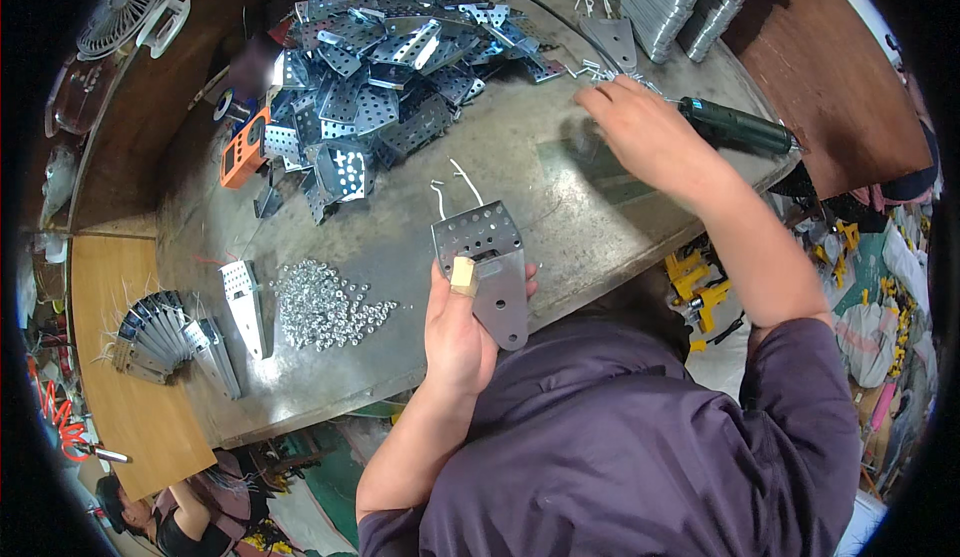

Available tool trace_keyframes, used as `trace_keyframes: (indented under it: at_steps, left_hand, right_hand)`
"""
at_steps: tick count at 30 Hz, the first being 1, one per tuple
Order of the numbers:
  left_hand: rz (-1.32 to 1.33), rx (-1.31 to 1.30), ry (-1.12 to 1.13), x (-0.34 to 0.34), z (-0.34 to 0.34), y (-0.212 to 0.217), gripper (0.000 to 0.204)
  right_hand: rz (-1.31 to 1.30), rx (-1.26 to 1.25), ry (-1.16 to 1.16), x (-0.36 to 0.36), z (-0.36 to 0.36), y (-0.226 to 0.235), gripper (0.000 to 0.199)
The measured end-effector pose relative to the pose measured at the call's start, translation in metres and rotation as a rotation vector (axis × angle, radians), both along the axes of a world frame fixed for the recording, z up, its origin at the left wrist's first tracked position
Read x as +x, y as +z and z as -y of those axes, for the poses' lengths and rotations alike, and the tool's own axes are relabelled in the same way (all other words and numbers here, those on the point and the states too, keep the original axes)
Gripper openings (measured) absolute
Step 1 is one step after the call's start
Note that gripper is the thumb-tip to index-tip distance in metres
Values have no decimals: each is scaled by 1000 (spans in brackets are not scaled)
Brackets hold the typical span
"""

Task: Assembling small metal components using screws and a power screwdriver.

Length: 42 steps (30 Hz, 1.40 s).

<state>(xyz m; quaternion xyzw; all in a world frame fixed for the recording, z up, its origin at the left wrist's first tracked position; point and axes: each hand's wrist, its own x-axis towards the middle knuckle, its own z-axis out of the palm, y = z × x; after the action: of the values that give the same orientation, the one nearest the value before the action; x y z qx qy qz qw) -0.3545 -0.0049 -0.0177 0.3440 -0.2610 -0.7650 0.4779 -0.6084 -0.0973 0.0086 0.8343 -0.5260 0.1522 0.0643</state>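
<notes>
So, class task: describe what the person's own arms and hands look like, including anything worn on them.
Both arms wear dark purple sleeves pushed up past the elbows, leaving the forearms bare. No gloves, watch or rings show. The left hand has a tan strip of tape or bandage wrapped around the thumb. The right hand is bare, with nothing wrapped on it.

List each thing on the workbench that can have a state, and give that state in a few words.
Left hand: gripping a perforated metal plate, thumb bandaged.
Right hand: reaching into small wire pins.
Green power tool: lying flat.
Nuts: loose heap.
Perforated brackets: piled.
Finished plates: fanned out.
</notes>
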Motion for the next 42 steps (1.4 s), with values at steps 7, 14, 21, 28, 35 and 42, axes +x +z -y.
trace_keyframes:
  at_steps: [7,14,21,28,35,42]
  left_hand:
    - [23,-6,55,-8,1,2,30]
    - [8,-55,65,-10,-1,1,33]
    - [-38,23,80,-4,0,2,30]
    - [-35,27,64,-5,1,2,29]
    - [11,13,101,-9,0,4,32]
    - [33,31,52,-4,0,-3,28]
  right_hand:
    - [424,279,235,35,-23,14,32]
    - [643,114,389,72,-53,0,32]
    - [538,-21,425,60,-42,-8,42]
    - [-164,9,-232,10,68,-9,25]
    - [-197,107,-328,11,82,-7,32]
    - [767,326,286,79,-23,20,21]
